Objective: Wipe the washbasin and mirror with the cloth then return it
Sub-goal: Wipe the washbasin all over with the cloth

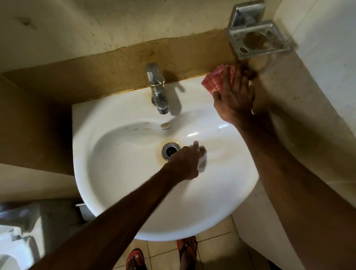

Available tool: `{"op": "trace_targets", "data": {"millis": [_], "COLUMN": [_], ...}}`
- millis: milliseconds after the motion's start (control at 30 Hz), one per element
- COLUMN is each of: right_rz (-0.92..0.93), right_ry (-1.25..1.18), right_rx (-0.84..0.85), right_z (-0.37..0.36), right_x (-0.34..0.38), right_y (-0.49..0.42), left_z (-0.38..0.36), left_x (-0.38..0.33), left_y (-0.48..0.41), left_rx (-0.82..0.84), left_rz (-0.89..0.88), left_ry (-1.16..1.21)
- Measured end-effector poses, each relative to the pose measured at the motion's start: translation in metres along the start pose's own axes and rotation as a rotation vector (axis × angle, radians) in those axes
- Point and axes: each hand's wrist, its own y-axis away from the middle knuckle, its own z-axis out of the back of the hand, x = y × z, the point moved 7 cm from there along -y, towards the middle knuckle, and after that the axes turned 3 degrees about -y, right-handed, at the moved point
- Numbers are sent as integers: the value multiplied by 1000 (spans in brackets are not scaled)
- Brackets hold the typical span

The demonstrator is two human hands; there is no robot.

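Dim bathroom, stained tan wall strip behind a glossy white ceramic washbasin (pixel 99 171); chrome tap (pixel 158 89) at 12 o'clock, drain (pixel 170 151) centre. Head view: rt hand (pixel 234 94) presses the red checked cloth (pixel 215 79) flat on the rim at 1 o'clock. Lt hand (pixel 184 162) is empty, fingers loose in the bowl, blurred. Basin wipe underway; next prob. sweep rim, bowl. Mirror not in view.

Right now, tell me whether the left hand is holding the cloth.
No: the cloth lies under the right hand on the back rim of the washbasin; the left hand is down by the drain.
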Motion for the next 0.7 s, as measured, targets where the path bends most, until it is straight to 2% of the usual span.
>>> {"op": "trace_targets", "data": {"millis": [100, 233, 267, 367, 433, 500, 567, 600, 700], "right_rz": [-3, 180, 158, -78, -109, -10, 165, 264, 476], "right_ry": [-60, -59, -44, -93, -106, -95, -121, -148, -157], "right_rx": [-17, -65, -93, -143, -172, -162, -186, -205, -140], "right_z": [-3, 0, 1, 2, -2, -7, -9, -10, -13], "right_x": [23, 13, 3, -14, 1, 28, 53, 59, 51], "right_y": [5, 10, 6, -1, 2, 10, 21, 25, 23], "left_z": [10, 18, 17, 8, -2, -3, 7, 8, 4], "left_x": [2, -1, 0, 13, 23, 28, 29, 31, 33], "left_y": [-1, -5, -5, -10, -16, -22, -22, -22, -16], "left_rx": [2, -16, -23, -43, -48, -148, -326, -353, -246], "left_rz": [75, 77, 73, 84, 94, 79, 63, 54, 11], "left_ry": [35, 24, 19, 57, 114, 166, 141, 119, 34]}}
